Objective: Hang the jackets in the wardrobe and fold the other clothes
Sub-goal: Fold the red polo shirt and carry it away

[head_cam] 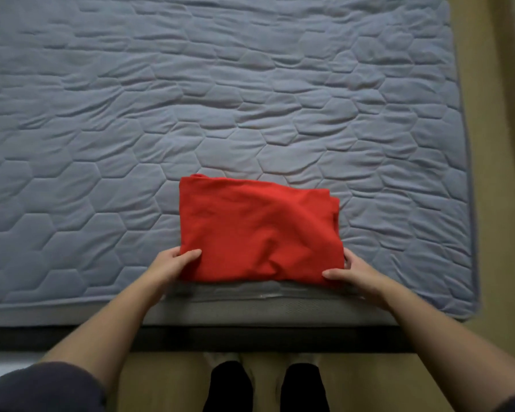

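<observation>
Left hand (173,264) and right hand (353,275) each pinch a near corner of the folded red garment (259,230) on the bed (250,99) — keep both grips level, lifting together.

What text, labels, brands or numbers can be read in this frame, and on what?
None readable anywhere in the head view.
red folded garment: plain top face, no print or tag showing.
quilted mattress cover: stitched hexagon pattern only, no label.
left hand and right hand: each grips a near corner of the garment, and may hide a tag.
</observation>
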Motion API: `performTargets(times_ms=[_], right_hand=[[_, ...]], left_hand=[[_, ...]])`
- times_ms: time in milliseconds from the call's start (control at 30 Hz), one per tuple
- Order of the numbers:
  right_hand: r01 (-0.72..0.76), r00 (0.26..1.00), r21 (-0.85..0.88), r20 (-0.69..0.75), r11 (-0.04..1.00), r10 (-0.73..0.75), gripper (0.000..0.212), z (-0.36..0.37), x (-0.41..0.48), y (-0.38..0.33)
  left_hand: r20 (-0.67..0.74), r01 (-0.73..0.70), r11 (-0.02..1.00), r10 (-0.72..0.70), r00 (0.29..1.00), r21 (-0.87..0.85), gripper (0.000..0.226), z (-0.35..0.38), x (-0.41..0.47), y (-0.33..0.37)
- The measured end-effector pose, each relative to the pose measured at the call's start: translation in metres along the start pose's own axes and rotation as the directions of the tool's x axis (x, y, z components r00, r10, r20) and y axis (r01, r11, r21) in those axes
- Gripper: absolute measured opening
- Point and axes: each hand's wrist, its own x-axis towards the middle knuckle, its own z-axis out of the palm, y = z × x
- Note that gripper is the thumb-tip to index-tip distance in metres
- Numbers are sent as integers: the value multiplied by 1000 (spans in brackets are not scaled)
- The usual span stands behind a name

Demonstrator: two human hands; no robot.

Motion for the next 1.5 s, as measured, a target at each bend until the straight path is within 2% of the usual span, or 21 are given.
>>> performTargets(times_ms=[67, 167, 233, 300, 367, 500, 633, 700, 800, 867, 967, 1067, 1133, 1167, 1267, 1367, 1500], right_hand=[[11, 1000, 9, -17, 1000, -11, 59, -8, 5, -5], [-25, 999, 78, 37, 997, 22, 46, -12, 6, -4], [-39, 994, 9, 103, 999, 38, 38, -12, 7, -2], [-16, 990, -131, 140, 991, 35, 33, -13, 8, -4], [2, 994, -205, 111, 979, 21, 27, -19, 10, -6], [34, 999, -243, -16, 969, -39, 15, -35, 6, 1], [-42, 998, -321, 34, 946, 56, 19, -39, -5, 14], [9, 999, -319, -34, 948, -21, 15, -37, -1, 10], [138, 963, -253, -193, 958, -190, 28, -27, 18, -11], [163, 952, -254, -215, 953, -220, 33, -15, 32, -29], [69, 965, -366, -212, 928, -155, 39, 4, 52, -45], [-32, 870, -501, -440, 865, -223, 42, 9, 51, -40], [-101, 807, -467, -555, 879, -202, 39, 5, 40, -26], [-136, 809, -419, -571, 898, -144, 36, 4, 33, -17], [-123, 880, -139, -472, 983, 43, 29, 7, 13, 1], [-52, 927, -150, -375, 987, -8, 31, 10, 4, -1], [59, 928, -92, -362, 994, -89, 32, 17, 21, -35]], left_hand=[[-9, -7, 997, 7, 1000, 71, 3, 1, 4, 7], [-16, 11, 993, -9, 1000, 119, 9, 3, 9, 10], [-16, 25, 992, -23, 1000, 126, 12, 4, 10, 9], [-15, 33, 991, -32, 999, 129, 11, 4, 10, 7], [-5, 41, 991, -40, 999, 127, 8, 4, 11, 5], [25, 44, 988, -48, 999, 151, 8, 0, 12, 2], [53, 38, 987, -47, 998, 156, 8, -5, 11, 3], [36, 5, 994, -9, 999, 106, 12, -5, 14, 7], [-54, -87, 996, 87, 995, 1, 21, 0, 22, 23], [-74, -155, 987, 153, 985, -31, 26, 4, 29, 35], [-86, -171, 984, 167, 982, -40, 26, 12, 35, 46], [-102, -139, 990, 135, 986, -36, 29, 15, 35, 49], [-95, -114, 993, 112, 989, -24, 29, 13, 32, 48], [-89, -101, 995, 99, 991, -13, 28, 12, 30, 48], [-72, -77, 997, 76, 994, -4, 24, 11, 23, 46], [-69, -66, 998, 66, 995, 3, 20, 13, 15, 50], [-63, -78, 997, 79, 995, 14, 22, 12, 17, 58]])
